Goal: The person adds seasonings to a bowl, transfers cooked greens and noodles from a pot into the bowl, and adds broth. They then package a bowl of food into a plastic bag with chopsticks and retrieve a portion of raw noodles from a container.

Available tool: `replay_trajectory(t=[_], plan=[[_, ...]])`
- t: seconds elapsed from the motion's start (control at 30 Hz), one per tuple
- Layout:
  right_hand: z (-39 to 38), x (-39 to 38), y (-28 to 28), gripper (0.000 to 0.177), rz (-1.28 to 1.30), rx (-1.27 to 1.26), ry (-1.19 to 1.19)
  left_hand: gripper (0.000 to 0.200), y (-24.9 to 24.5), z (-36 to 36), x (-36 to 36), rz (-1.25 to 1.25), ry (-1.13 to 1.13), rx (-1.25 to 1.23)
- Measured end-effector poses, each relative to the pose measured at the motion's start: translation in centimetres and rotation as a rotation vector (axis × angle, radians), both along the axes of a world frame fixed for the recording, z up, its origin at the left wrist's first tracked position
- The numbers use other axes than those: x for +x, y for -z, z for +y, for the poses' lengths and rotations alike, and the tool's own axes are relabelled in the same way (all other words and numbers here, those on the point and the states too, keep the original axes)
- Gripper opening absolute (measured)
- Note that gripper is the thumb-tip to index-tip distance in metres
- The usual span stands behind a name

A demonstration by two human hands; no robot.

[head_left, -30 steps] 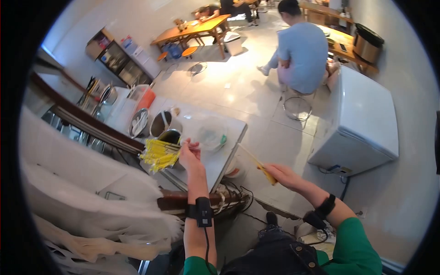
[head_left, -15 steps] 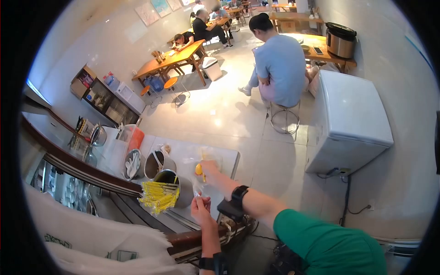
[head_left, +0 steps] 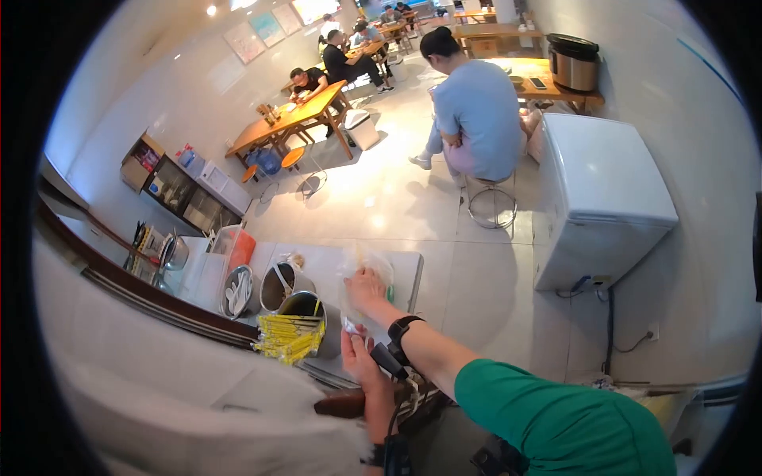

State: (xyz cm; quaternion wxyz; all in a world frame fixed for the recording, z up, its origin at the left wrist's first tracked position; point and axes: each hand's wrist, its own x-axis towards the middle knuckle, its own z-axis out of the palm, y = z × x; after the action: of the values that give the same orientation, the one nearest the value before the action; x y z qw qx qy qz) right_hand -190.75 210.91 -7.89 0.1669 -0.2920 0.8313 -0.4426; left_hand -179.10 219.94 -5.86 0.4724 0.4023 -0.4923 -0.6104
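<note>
My left hand [head_left: 361, 363] is closed, thumb and fingers pinching the near edge of a clear plastic bag [head_left: 351, 324]. Further out, my right hand [head_left: 367, 292] reaches over or into the filmy plastic above the white counter. Its fingers are curled downward, and what lies under them is hidden. A small green thing [head_left: 390, 293] shows just right of that hand. Left of both hands, yellow-wrapped chopsticks [head_left: 290, 337] lie across the mouth of a metal pot [head_left: 305, 304].
A second metal pot [head_left: 286, 284] and a metal container of white spoons [head_left: 238, 292] stand on the counter [head_left: 406, 274]. Blurred white plastic [head_left: 190, 397] fills the lower left. Beyond are a seated person in light blue [head_left: 476, 111], a white chest freezer [head_left: 607, 174] and a wooden table [head_left: 313, 105].
The view has shifted slightly. My right hand has turned over the plastic, and the yellow thing beside its fingers no longer shows. A green thing now appears. My left hand keeps its pinch.
</note>
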Motion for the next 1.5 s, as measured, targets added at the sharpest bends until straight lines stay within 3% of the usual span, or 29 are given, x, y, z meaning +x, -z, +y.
replay_trajectory(t=[0.13, 0.17, 0.23, 0.3, 0.33, 0.43, 0.47, 0.5, 0.57, 0.63, 0.73, 0.77, 0.83, 0.87, 0.93, 1.13, 1.37, 1.43, 1.47, 1.5], plan=[[2.6, 1.0, -0.6, 0.037, 0.201, 0.026, 0.019, 0.043, 0.6, 3.5, 2.3, -0.089, 0.177, 0.011], [4.1, 1.1, -1.2, 0.037, 0.206, 0.018, 0.037, 0.047, -0.5, 5.6, 4.3, -0.108, 0.365, 0.138], [8.9, 1.2, -1.8, 0.031, 0.126, -0.264, -0.206, 0.052, -0.8, 8.9, 9.8, -0.114, 0.718, 0.261], [14.7, 4.1, -0.7, 0.028, 0.125, -0.477, -0.118, 0.056, 1.1, 11.7, 16.8, -0.201, 0.945, 0.338], [18.2, 5.9, 0.8, 0.028, 0.044, -0.346, -0.186, 0.058, 2.4, 13.2, 20.5, -0.300, 0.999, 0.418], [28.8, 13.3, 8.6, 0.027, 0.104, -0.022, -0.596, 0.040, 10.0, 20.7, 35.0, -0.248, 0.734, 0.625], [31.5, 15.9, 11.5, 0.023, 0.119, 0.259, -0.911, 0.034, 10.3, 24.1, 38.9, -0.222, 0.589, 0.664], [33.9, 19.4, 15.3, 0.022, 0.140, 0.351, -1.113, 0.034, 10.4, 27.1, 41.9, -0.219, 0.504, 0.686], [36.8, 28.5, 16.6, 0.027, 0.091, 0.656, -1.489, 0.034, 10.7, 32.7, 47.6, -0.215, 0.369, 0.733], [38.7, 37.0, 17.1, 0.029, 0.240, 0.270, -1.698, 0.034, 10.9, 37.5, 52.4, -0.192, 0.256, 0.765], [38.5, 47.8, 9.4, 0.027, 0.187, 0.251, -1.917, 0.035, 11.0, 44.2, 57.6, -0.128, 0.099, 0.801], [38.3, 50.6, 9.1, 0.027, 0.204, 0.259, -2.002, 0.035, 11.2, 46.4, 59.0, -0.096, 0.046, 0.817], [38.1, 56.2, 9.3, 0.031, -0.171, 0.121, -2.124, 0.035, 11.4, 49.8, 61.4, -0.027, -0.060, 0.838], [38.0, 58.5, 8.4, 0.031, -0.166, 0.152, -2.202, 0.035, 11.5, 51.1, 62.5, 0.003, -0.105, 0.847], [38.7, 61.7, 4.9, 0.036, -0.497, 0.426, -2.166, 0.036, 12.1, 53.6, 64.4, 0.059, -0.201, 0.863], [38.7, 73.3, 3.5, 0.034, -0.613, 0.488, -2.235, 0.037, 12.6, 55.0, 74.2, 0.107, -0.397, 0.917], [36.3, 87.8, 2.2, 0.032, -0.513, 0.324, -2.080, 0.038, 10.5, 50.6, 90.1, 0.070, -0.553, 0.879], [35.5, 91.2, 2.4, 0.032, -0.281, 0.228, -2.188, 0.038, 10.2, 48.0, 95.2, 0.048, -0.550, 0.849], [35.2, 92.7, 2.9, 0.029, -0.154, 0.079, -2.147, 0.038, 9.9, 46.8, 98.0, 0.033, -0.549, 0.835], [34.5, 94.1, 3.1, 0.030, -0.142, 0.103, -2.095, 0.039, 9.7, 45.6, 100.6, 0.014, -0.548, 0.822]])
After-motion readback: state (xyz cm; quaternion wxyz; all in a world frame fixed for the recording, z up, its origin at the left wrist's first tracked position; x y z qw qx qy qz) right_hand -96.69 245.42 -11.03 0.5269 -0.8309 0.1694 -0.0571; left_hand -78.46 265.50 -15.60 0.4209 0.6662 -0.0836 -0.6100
